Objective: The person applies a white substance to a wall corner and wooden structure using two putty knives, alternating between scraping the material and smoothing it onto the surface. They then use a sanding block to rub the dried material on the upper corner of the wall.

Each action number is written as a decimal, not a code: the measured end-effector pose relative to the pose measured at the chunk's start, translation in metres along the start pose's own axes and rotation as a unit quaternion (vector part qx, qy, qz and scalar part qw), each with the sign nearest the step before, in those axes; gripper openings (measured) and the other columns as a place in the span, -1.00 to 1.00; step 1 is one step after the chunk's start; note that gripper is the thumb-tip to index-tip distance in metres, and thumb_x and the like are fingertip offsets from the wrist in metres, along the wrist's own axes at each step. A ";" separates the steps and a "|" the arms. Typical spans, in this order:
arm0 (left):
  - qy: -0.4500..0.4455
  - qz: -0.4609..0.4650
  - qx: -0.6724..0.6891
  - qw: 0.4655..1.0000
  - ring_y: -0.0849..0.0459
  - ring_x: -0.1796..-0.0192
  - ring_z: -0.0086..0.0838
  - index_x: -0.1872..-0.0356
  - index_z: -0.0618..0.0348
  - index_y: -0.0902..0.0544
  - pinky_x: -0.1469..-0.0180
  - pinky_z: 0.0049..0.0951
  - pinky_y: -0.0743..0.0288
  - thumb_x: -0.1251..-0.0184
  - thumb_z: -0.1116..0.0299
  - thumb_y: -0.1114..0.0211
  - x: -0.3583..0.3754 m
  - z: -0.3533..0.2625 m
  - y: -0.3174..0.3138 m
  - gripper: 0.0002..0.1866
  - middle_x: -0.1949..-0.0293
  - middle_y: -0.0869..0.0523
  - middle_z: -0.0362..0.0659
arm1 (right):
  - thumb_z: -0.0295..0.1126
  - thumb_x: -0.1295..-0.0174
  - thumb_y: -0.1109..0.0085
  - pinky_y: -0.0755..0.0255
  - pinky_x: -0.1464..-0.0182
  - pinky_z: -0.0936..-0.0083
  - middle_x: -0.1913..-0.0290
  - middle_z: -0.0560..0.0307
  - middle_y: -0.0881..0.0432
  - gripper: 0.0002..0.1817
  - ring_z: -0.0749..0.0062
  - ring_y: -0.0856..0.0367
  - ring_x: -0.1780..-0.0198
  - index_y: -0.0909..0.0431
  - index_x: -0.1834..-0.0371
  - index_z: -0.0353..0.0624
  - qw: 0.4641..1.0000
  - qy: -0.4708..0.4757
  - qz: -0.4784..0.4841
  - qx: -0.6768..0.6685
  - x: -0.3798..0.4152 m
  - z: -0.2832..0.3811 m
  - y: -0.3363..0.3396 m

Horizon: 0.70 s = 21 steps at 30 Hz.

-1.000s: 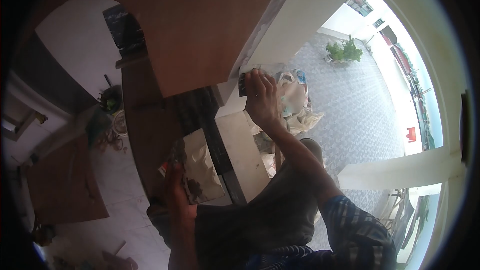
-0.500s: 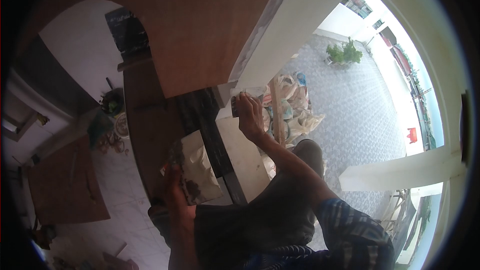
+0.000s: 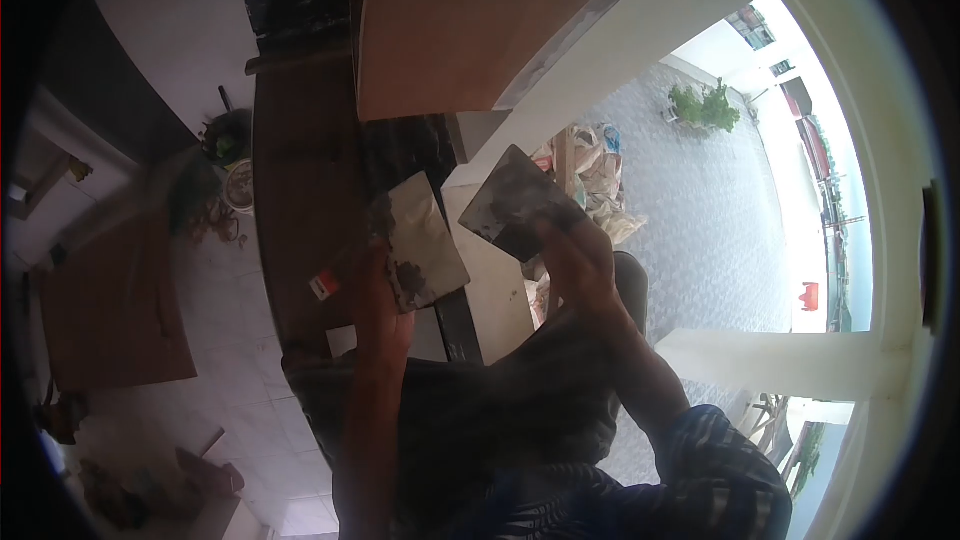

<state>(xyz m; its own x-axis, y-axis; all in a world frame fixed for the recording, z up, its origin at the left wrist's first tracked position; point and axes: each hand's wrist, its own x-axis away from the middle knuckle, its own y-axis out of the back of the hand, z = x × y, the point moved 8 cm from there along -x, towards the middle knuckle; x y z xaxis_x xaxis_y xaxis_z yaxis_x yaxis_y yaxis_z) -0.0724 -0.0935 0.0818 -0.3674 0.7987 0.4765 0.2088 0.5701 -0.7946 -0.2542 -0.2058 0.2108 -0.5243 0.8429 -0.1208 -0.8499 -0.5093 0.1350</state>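
My left hand (image 3: 378,290) is closed on the edge of a pale rectangular putty board (image 3: 432,240), smeared with cream putty and dark stains. To the right of it, my right hand (image 3: 585,265) grips a broad, square putty scraper (image 3: 510,195) by its near edge. Grey stains mark the face of the scraper, which is tilted and apart from the board. A small red-and-white box (image 3: 322,285) lies left of my left hand on a dark brown surface (image 3: 300,170).
Ahead stands a brown panel (image 3: 450,30) beside a pale wall edge (image 3: 600,50). Filled plastic bags (image 3: 600,185) lie to the right, near a tiled yard with a green plant (image 3: 705,105). A brown board (image 3: 115,310) lies on the left floor.
My right hand has drawn the scraper back from the wall edge, toward the putty board. My left hand and the board sit higher in view, and the camera has shifted.
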 end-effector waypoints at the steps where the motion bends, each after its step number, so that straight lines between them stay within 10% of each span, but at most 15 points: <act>1: -0.008 0.004 0.000 1.000 -0.60 -0.21 -0.32 -0.28 0.21 -0.45 -0.25 -0.19 -0.50 -0.44 0.29 -0.26 -0.001 0.000 -0.002 -0.55 -0.17 -0.59 -0.12 | -0.59 -0.44 0.03 -0.47 -0.05 0.56 0.01 0.11 -0.69 -0.66 0.57 -0.58 -0.01 -0.45 -0.25 -0.35 0.992 0.082 0.020 0.096 0.004 0.018 -0.006; 6: -0.046 0.048 -0.033 0.997 -0.58 -0.23 -0.36 -0.29 0.26 -0.42 -0.25 -0.24 -0.50 -0.53 0.21 -0.15 -0.005 -0.009 -0.024 -0.55 -0.18 -0.58 -0.08 | -0.73 -0.22 -0.09 -0.38 -0.37 0.09 -0.32 -0.29 -0.48 -0.45 -0.04 -0.45 -0.39 -0.36 -0.33 -0.37 0.934 0.262 0.138 0.198 0.015 0.071 -0.062; 11: 0.016 0.044 0.008 0.999 -0.57 -0.23 -0.40 -0.30 0.21 -0.44 -0.26 -0.27 -0.48 -0.52 0.17 -0.19 -0.027 -0.001 0.019 -0.53 -0.20 -0.57 -0.12 | -0.58 -0.21 -0.21 -0.26 -0.44 -0.03 -0.40 -0.30 -0.39 -0.42 -0.03 -0.40 -0.43 -0.36 -0.34 -0.36 0.878 0.358 0.211 0.238 0.037 0.068 -0.104; 16: -0.184 0.072 -0.208 0.958 -0.56 -0.18 -0.47 -0.25 0.17 -0.49 -0.20 -0.36 -0.46 -0.49 0.18 -0.22 -0.023 -0.029 0.069 -0.57 -0.11 -0.61 -0.18 | -0.50 -0.35 -0.10 -0.28 -0.42 -0.07 -0.37 -0.37 -0.40 -0.59 -0.07 -0.40 -0.42 -0.44 -0.24 -0.40 0.853 0.349 0.238 0.307 0.046 0.057 -0.127; 21: -0.015 -0.028 -0.117 0.993 -0.58 -0.05 -0.49 -0.13 0.12 -0.60 -0.06 -0.41 -0.47 -0.44 0.21 -0.27 -0.018 -0.064 0.068 -0.66 0.01 -0.65 -0.20 | -0.67 -0.06 -0.15 -0.13 -0.54 0.09 -0.47 -0.13 -0.31 -0.32 0.10 -0.24 -0.52 -0.34 -0.36 -0.31 0.824 0.258 0.248 0.439 0.042 -0.005 -0.118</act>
<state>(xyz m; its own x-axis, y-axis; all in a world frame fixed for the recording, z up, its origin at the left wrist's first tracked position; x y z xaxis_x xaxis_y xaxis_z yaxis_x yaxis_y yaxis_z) 0.0059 -0.0570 0.0433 -0.4105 0.7606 0.5029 0.3905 0.6451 -0.6568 -0.1757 -0.1110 0.1851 -0.9409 0.2668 -0.2085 -0.2775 -0.2552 0.9262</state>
